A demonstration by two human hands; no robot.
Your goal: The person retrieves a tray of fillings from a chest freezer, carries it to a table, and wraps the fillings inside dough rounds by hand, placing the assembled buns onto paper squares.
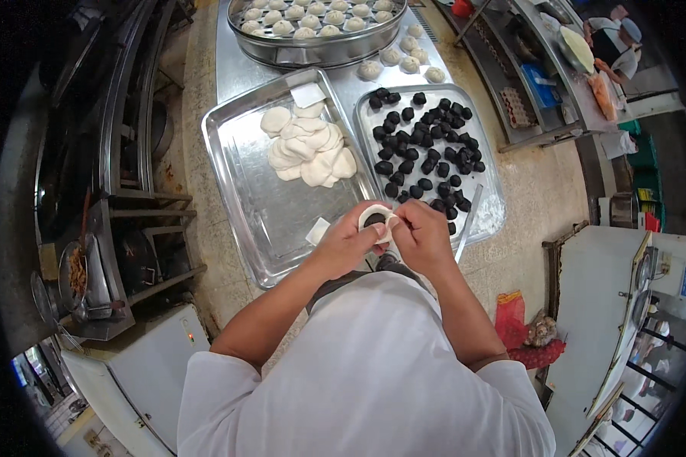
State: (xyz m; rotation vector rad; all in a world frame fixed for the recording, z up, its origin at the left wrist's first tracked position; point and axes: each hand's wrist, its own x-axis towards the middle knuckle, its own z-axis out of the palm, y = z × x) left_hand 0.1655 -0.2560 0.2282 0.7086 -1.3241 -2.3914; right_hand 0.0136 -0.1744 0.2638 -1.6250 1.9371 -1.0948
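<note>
Between my hands is a bun (386, 215) of white dough, its rim still raised round a dark filling. My left hand (351, 242) cups it, the thumb pressing at the filling. The fingers of my right hand (421, 234) pinch the dough's right edge. Ahead to the left, a metal tray (240, 190) bears a pile of flat dough wrappers (312, 148). Black filling balls (427, 141) lie scattered over a floured tray (484, 217) on the right, with a flat metal spatula (469, 225) resting at its near right side.
A round steamer (312, 52) full of pleated buns stands at the far end of the table, and several more buns (410, 64) sit beside it. Stoves and shelving (122, 206) line the left. Red net bags (530, 343) lie on the right floor. Another person (617, 49) works at the far right.
</note>
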